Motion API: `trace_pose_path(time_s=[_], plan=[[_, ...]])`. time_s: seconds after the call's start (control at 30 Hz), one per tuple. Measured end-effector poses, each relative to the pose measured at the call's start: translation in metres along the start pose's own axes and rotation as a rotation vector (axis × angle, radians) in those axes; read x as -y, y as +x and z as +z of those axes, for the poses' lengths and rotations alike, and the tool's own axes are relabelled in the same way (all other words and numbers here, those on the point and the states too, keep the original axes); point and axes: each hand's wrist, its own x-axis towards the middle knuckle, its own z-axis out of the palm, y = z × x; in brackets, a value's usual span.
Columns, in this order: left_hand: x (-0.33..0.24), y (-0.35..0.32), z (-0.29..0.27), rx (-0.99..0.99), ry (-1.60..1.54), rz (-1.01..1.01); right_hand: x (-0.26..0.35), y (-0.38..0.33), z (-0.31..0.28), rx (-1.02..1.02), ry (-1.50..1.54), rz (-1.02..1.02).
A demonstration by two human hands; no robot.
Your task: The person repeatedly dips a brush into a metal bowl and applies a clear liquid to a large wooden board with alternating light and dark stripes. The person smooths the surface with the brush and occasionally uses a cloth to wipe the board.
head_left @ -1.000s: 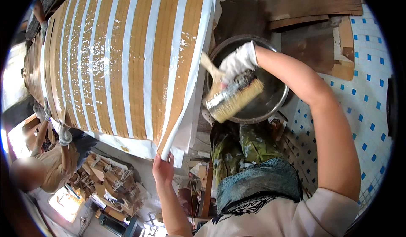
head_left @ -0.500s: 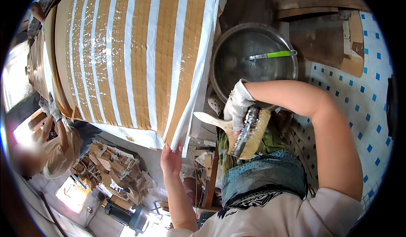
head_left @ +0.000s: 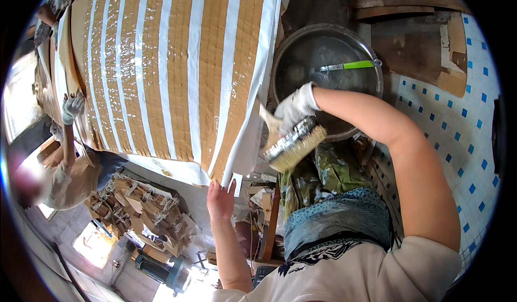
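My bare left hand (head_left: 219, 201) is at the near corner of a brown sheet with white stripes (head_left: 209, 76), its fingers pinching the edge there. Wet gloss covers much of that sheet, and a white layer shows beneath its right and near edges. My right hand (head_left: 296, 108), in a pale glove, grips a wide brush (head_left: 296, 147) with a wooden handle and pale bristles. The brush is tilted beside the sheet's right edge, bristles toward my body. Beyond the right hand stands a round metal basin (head_left: 276, 65) of cloudy liquid, with a green-handled brush (head_left: 358, 64) across it.
At the far left, a co-worker's gloved hand (head_left: 72, 107) touches layered sheets; another person's hand (head_left: 47, 15) is at the top left corner. A heap of cardboard scraps (head_left: 142, 208) lies on the floor. Blue-dotted tiles (head_left: 431, 119) lie at the right.
My right hand has lifted the brush leftward and farther from my body, turning it. My left hand stays at the corner. The co-worker's hand has moved up along the sheets.
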Motion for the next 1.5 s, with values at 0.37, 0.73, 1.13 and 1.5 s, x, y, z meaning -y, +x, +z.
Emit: trace_pose_path(time_s=[0.37,0.73,1.13,1.5], plan=[[0.004,0.001,0.002,-0.044,-0.013,-0.004,-0.019,-0.011,0.005,-0.186,0.384,-0.100],[-0.002,0.003,0.001,-0.053,0.036,-0.036,-0.057,-0.020,0.036,-0.488,0.605,-0.185],[0.143,0.030,0.051,0.146,0.161,-0.480,-0.152,-0.139,0.188,-1.609,1.612,-0.212],[0.157,0.191,0.206,0.004,-0.244,-0.074,-0.197,-0.134,0.173,-1.776,1.954,-0.422]])
